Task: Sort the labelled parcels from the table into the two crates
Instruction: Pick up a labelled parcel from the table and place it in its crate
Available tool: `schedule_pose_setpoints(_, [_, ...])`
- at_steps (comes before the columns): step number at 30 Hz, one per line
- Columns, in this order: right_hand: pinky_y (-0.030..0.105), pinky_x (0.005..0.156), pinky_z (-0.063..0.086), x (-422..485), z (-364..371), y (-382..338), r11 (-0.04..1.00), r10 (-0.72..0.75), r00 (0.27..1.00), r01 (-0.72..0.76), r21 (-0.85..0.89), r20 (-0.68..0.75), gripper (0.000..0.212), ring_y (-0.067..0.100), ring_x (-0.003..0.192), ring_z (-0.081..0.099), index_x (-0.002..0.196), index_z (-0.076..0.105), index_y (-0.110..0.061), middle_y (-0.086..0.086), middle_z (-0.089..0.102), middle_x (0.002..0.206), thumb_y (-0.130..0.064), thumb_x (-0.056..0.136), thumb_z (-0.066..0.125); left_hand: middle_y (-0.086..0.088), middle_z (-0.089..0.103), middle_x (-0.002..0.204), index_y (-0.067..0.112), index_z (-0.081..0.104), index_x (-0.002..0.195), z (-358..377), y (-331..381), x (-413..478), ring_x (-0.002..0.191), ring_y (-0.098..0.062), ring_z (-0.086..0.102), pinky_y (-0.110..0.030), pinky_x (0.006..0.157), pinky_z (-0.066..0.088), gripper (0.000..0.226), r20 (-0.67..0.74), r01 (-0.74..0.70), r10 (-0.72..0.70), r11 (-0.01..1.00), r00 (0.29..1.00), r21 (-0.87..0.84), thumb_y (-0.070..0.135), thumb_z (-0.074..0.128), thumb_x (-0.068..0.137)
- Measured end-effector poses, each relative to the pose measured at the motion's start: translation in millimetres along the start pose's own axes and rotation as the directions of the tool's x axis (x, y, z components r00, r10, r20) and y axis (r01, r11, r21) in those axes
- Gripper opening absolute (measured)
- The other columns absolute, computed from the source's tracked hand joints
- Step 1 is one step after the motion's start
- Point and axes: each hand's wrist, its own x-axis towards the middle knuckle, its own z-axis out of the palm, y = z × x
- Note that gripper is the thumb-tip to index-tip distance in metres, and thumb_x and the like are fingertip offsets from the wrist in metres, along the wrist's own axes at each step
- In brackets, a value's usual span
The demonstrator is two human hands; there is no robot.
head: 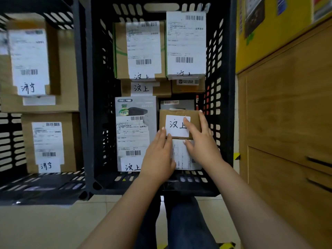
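Your left hand (158, 155) and right hand (201, 141) lie flat-fingered on the small parcel (175, 126) just ahead in the right crate (100, 182); right hand nearer centre.

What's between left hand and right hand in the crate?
A white shipping label, beside the small brown parcel; left hand and right hand flank it. Head view.
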Motion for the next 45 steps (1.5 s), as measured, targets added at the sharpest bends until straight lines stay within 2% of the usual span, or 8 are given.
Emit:
schedule_pose_setpoints(4, [0.041,0.106,0.038,0,-5,-3,0.999,0.023,1.0,-0.023,-0.044,0.015,0.066,0.023,0.144,0.011,0.151,0.025,-0.036,-0.008,-0.018,0.161,-0.021,0.096,0.058,-0.007,-0.006,0.162,0.012,0.011,0.154,-3,0,1,0.149,-0.018,-0.001,-0.027,0.118,0.008,0.074,0.015,0.016,-0.016,1.0,1.0,-0.002,0.029,0.052,0.094])
schedule_pose_setpoints(8, [0.044,0.114,0.028,0,-24,-18,0.998,0.047,0.998,-0.045,-0.053,0.041,0.068,0.023,0.147,0.005,0.152,0.025,-0.03,0.0,0.001,0.163,-0.015,0.094,0.058,-0.005,0.019,0.159,0.014,0.024,0.151,-25,3,0,0.145,-0.018,0.018,-0.029,0.115,0.018,0.067,-0.016,0.012,-0.013,0.999,1.0,-0.047,0.024,0.054,0.093])
schedule_pose_setpoints(12, [0.038,0.115,0.023,-9,-59,-46,0.997,-0.033,0.999,0.035,-0.062,0.031,0.069,0.024,0.144,0.016,0.152,0.025,-0.024,0.003,0.019,0.159,-0.016,0.093,0.059,-0.003,0.044,0.141,0.015,0.042,0.14,-65,12,-6,0.127,-0.02,0.04,-0.03,0.104,0.032,0.053,-0.145,-0.001,-0.007,0.999,0.989,-0.053,0.022,0.055,0.09])
schedule_pose_setpoints(16, [0.032,0.105,0.034,-26,-100,-82,0.979,-0.164,0.986,0.159,-0.125,-0.036,0.058,0.021,0.131,0.034,0.146,0.037,-0.023,0.001,0.039,0.142,-0.017,0.093,0.06,-0.001,0.05,0.131,0.018,0.048,0.134,-113,26,-23,0.118,-0.021,0.046,-0.034,0.097,0.041,0.047,-0.292,-0.026,0.003,0.997,0.956,-0.073,0.021,0.058,0.088])
schedule_pose_setpoints(21, [0.031,0.1,0.039,-53,-166,-146,0.928,-0.362,0.918,0.339,-0.154,-0.162,0.05,0.017,0.125,0.038,0.137,0.047,-0.023,-0.002,0.045,0.131,-0.015,0.09,0.061,-0.001,0.058,0.117,0.016,0.057,0.127,-185,43,-62,0.107,-0.021,0.054,-0.033,0.089,0.046,0.044,-0.569,-0.104,0.028,0.989,0.822,-0.102,0.017,0.065,0.083])
schedule_pose_setpoints(27, [0.029,0.096,0.041,-92,-226,-232,0.847,-0.531,0.818,0.504,-0.171,-0.219,0.047,0.016,0.123,0.042,0.133,0.05,-0.023,-0.003,0.046,0.129,-0.018,0.089,0.064,0.001,0.057,0.12,0.019,0.056,0.127,-266,47,-131,0.111,-0.018,0.051,-0.037,0.094,0.045,0.045,-0.768,-0.059,-0.085,0.986,0.634,-0.158,0.023,0.066,0.084])
schedule_pose_setpoints(35, [0.028,0.096,0.044,-161,-249,-341,0.648,-0.762,0.613,0.712,-0.271,-0.211,0.039,0.015,0.118,0.047,0.128,0.055,-0.022,-0.004,0.048,0.126,-0.02,0.09,0.065,0.002,0.053,0.116,0.024,0.059,0.12,-326,15,-247,0.109,-0.02,0.049,-0.038,0.094,0.042,0.041,-0.86,0.072,-0.253,0.966,0.444,-0.247,0.028,0.069,0.08])
schedule_pose_setpoints(45, [0.03,0.1,0.041,-282,-163,-425,0.371,-0.926,0.375,0.879,-0.3,-0.048,0.047,0.017,0.119,0.046,0.131,0.054,-0.021,-0.003,0.051,0.126,-0.016,0.086,0.065,0.008,0.05,0.118,0.029,0.053,0.13,-275,-28,-413,0.114,-0.015,0.044,-0.033,0.098,0.035,0.048,-0.869,0.191,-0.471,0.877,0.151,-0.441,0.028,0.066,0.083])
